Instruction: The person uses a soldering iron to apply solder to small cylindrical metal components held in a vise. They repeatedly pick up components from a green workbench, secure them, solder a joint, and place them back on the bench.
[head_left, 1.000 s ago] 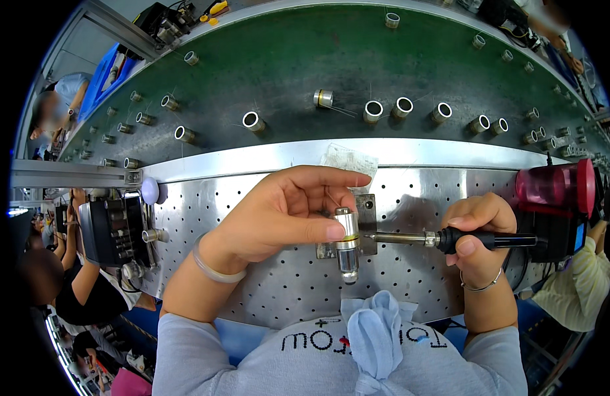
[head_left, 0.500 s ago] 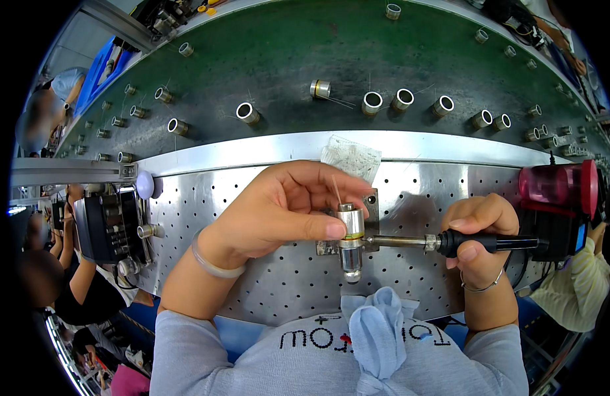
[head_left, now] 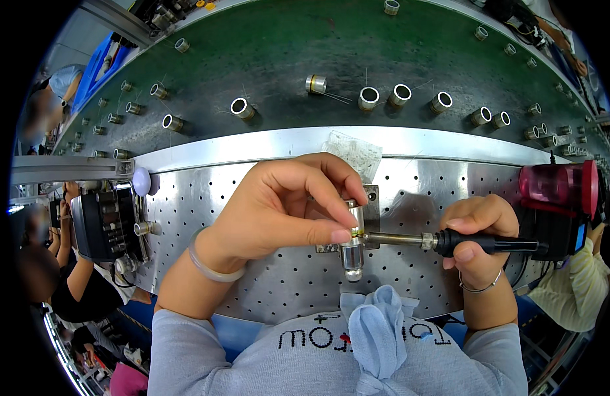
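Perforated steel bench [head_left: 450, 178] under my hands, green conveyor belt [head_left: 305, 59] beyond it in a busy workshop.

My left hand [head_left: 278, 211] pinches one small metal cylinder [head_left: 352, 241] in its bracket at bench centre; my right hand [head_left: 476, 241] is closed round one soldering iron [head_left: 450, 242], tip touching the cylinder. Some thirty similar cylinders dot the belt; far ones blur. Red holder [head_left: 559, 188] sits right, partly cut off.

A factory assembly line: green conveyor belt [head_left: 285, 59] carrying metal cylinders [head_left: 368, 98] (perforated steel workbench [head_left: 252, 191]).
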`<move>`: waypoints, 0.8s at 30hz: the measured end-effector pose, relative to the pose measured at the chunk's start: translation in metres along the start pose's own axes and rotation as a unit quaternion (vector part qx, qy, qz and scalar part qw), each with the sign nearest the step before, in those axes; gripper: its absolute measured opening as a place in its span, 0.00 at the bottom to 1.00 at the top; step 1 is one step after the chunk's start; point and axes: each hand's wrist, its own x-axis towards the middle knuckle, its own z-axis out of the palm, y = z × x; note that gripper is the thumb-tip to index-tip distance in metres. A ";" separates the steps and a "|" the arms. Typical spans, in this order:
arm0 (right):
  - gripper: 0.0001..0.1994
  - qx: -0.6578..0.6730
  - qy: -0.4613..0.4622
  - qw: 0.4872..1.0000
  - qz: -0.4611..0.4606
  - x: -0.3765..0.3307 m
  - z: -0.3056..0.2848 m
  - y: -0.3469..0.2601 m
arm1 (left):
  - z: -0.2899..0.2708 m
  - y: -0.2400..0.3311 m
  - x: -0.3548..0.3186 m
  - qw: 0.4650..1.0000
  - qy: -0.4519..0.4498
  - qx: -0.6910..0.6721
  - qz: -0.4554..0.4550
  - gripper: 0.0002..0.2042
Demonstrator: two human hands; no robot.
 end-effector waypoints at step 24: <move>0.13 -0.056 -0.036 0.996 -0.056 0.001 -0.001 -0.003 | -0.004 0.001 0.002 0.999 -0.030 0.028 0.036 0.07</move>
